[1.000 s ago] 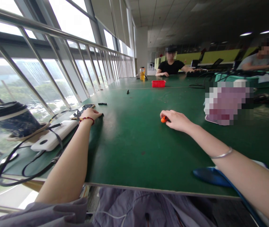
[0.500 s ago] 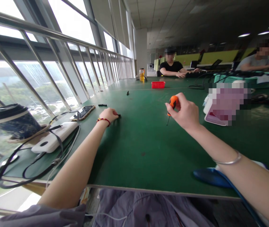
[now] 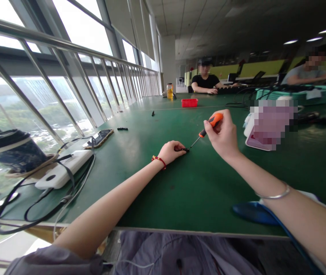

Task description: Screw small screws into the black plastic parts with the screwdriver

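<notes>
On green table (image 3: 157, 187), left fingers (image 3: 179, 146) clamped on black part (image 3: 185, 150), right fingers (image 3: 212, 129) on screwdriver (image 3: 213, 120).

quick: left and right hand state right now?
Left hand: closed on small black part.
Right hand: closed, holding orange screwdriver.

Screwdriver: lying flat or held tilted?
Tilted: the right hand holds the screwdriver handle-up, tip down at the black part in the left hand.

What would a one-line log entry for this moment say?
left hand: pinching small black part on green table | right hand: gripping orange screwdriver, tip beside the part | nearby: phone, red bin
</notes>
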`<action>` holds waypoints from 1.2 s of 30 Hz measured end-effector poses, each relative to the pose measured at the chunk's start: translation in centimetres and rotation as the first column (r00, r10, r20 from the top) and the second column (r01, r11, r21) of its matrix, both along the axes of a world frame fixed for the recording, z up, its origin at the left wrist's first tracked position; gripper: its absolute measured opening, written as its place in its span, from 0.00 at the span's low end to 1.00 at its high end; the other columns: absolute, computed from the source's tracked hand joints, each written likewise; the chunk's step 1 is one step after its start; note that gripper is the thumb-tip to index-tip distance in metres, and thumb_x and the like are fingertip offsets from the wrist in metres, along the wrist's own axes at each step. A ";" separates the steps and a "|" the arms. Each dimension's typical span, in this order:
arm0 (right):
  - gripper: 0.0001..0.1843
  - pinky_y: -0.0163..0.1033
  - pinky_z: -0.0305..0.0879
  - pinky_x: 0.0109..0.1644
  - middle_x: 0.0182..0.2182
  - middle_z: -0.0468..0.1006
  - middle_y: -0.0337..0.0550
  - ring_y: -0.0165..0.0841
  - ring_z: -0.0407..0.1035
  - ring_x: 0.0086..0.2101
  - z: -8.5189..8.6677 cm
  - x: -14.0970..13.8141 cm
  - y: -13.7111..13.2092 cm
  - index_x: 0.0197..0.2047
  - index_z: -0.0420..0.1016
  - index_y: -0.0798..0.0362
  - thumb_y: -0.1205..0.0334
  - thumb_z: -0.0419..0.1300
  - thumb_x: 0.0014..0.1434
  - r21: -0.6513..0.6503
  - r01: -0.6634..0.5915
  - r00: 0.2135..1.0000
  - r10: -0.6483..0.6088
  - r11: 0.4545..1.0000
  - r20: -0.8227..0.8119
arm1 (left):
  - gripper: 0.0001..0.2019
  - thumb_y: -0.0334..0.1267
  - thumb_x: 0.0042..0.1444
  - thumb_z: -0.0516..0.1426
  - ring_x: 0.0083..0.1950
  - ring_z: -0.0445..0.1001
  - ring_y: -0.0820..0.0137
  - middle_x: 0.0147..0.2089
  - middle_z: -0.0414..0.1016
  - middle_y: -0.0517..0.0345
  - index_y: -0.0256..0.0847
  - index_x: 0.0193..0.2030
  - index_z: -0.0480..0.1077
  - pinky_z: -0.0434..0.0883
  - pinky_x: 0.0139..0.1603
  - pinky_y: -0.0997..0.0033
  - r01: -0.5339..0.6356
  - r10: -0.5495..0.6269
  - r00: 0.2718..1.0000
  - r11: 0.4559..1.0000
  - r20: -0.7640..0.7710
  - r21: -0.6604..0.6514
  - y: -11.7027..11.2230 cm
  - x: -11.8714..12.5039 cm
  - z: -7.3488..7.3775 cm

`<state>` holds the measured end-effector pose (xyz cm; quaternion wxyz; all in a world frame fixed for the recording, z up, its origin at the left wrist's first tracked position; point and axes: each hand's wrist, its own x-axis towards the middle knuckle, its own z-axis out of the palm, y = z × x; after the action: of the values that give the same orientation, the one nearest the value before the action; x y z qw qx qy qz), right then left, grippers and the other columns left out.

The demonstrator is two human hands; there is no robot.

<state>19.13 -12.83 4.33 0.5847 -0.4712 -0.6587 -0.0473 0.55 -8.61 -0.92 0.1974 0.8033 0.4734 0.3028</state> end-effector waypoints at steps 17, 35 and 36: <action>0.15 0.37 0.61 0.27 0.25 0.69 0.37 0.32 0.66 0.23 -0.5 0.1 0.5 0.42 0.61 0.49 0.49 0.53 0.56 -0.092 -0.077 0.996 0.080 0.993 0.030 | 0.07 0.37 0.47 0.61 0.33 0.71 0.72 0.32 0.75 0.57 0.38 0.33 0.76 0.69 0.35 0.74 -0.008 0.008 1.000 0.999 0.004 0.033 -0.3 0.1 0.3; 0.08 0.36 0.61 0.30 0.26 0.69 0.37 0.31 0.64 0.25 0.4 0.1 -0.3 0.32 0.63 0.49 0.54 0.55 0.54 -0.113 -0.057 0.998 0.057 0.992 0.000 | 0.07 0.36 0.47 0.61 0.31 0.71 0.73 0.30 0.76 0.58 0.38 0.33 0.76 0.69 0.34 0.75 0.024 -0.025 0.997 0.999 0.071 0.022 -0.5 0.1 0.5; 0.07 0.36 0.61 0.30 0.27 0.70 0.38 0.31 0.65 0.26 0.3 0.1 -0.3 0.35 0.63 0.49 0.56 0.55 0.53 -0.118 -0.064 0.998 0.063 0.991 -0.010 | 0.07 0.36 0.47 0.61 0.31 0.71 0.73 0.29 0.76 0.58 0.38 0.33 0.76 0.69 0.34 0.75 0.025 -0.026 0.997 1.000 0.075 0.019 -0.5 0.1 0.5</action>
<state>19.27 -13.10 4.62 0.5590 -0.4839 -0.6732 0.0120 0.63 -9.14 -0.47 0.2117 0.7990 0.4527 0.3345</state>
